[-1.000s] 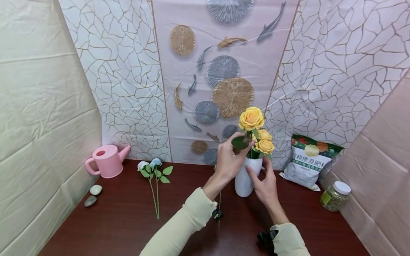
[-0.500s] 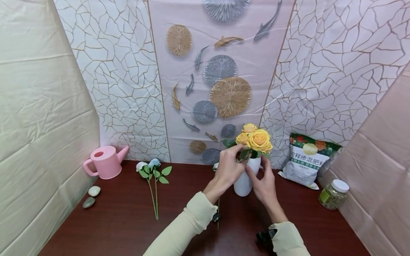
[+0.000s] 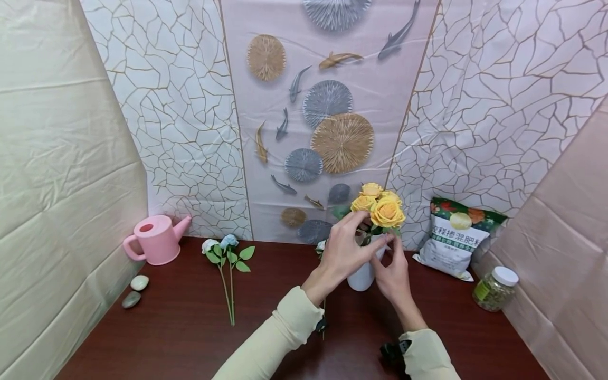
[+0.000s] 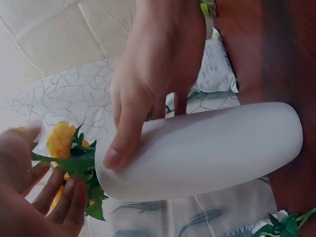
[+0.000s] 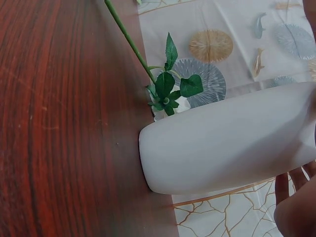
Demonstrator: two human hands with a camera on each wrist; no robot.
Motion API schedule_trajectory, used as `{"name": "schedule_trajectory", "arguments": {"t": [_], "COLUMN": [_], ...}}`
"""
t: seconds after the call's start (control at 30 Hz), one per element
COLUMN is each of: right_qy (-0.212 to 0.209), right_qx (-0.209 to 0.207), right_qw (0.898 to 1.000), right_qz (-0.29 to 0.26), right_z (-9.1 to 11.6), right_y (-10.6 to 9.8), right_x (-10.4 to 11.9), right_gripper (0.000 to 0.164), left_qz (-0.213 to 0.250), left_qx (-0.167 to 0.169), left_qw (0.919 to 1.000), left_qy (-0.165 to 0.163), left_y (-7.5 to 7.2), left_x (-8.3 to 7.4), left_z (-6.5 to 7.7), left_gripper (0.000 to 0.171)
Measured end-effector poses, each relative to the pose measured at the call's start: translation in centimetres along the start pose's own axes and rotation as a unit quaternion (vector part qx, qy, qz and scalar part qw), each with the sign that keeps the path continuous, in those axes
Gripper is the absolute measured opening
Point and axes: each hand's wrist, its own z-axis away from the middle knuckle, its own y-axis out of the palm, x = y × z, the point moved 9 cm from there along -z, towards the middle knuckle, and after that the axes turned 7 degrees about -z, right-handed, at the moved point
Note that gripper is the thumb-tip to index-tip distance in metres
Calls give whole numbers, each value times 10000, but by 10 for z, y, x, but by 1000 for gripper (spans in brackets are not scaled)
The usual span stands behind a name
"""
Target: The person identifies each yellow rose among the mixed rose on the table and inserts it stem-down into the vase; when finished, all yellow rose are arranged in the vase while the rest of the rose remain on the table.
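Observation:
Several yellow roses (image 3: 387, 212) with green leaves stand in a white vase (image 3: 362, 277) on the dark red-brown table. My right hand (image 3: 393, 272) grips the vase near its top; in the left wrist view its thumb (image 4: 121, 150) lies along the vase's side just below the rim. Beside the blooms is my left hand (image 3: 344, 248), its thumb stretched out and its fingers loosely bent around the leaves (image 4: 81, 163). Between those spread fingers no stem shows pinched. A white flower (image 5: 181, 102) on a green stem lies beside the vase, partly behind my left arm in the head view.
At the left lie a white flower (image 3: 209, 245) and a blue flower (image 3: 229, 241), near a pink watering can (image 3: 159, 243) and two stones (image 3: 139, 283). On the right stand a fertilizer bag (image 3: 456, 240) and a white-lidded jar (image 3: 495, 289). A patterned cloth (image 3: 280, 132) hangs behind.
The yellow rose in my left hand went down from above the others into the vase. My left fingers then loosened and the thumb stretched right. My right hand stayed on the vase.

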Motion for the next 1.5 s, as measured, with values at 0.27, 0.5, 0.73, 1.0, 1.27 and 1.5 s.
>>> {"name": "schedule_trajectory", "arguments": {"t": [0.27, 0.5, 0.73, 1.0, 1.27, 1.5], "right_qy": [-111, 49, 139, 93, 166, 175], "right_qx": [-161, -187, -268, -290, -301, -308], "right_qw": [9998, 9998, 9995, 9995, 9994, 9993], "right_qz": [-95, -62, 10, 39, -11, -114], "right_z": [-1, -1, -4, -10, -9, -7], "right_y": [1, 4, 4, 2, 4, 6], "right_x": [1, -3, -14, -47, -48, -49], "right_gripper": [72, 72, 75, 78, 78, 78], "left_qz": [-655, -599, -663, -656, -513, -115], "left_qx": [-261, -149, -151, 229, 355, -150], "left_qw": [9975, 9979, 9969, 9930, 9911, 9986], "left_qy": [-3, -205, -407, -958, -1175, -497], "left_y": [-3, 3, 3, 14, 20, 10], "left_x": [-2, 14, 20, 31, 44, 43], "left_z": [-4, -1, -8, -11, -3, 12], "left_gripper": [21, 30, 24, 26, 29, 26]}}
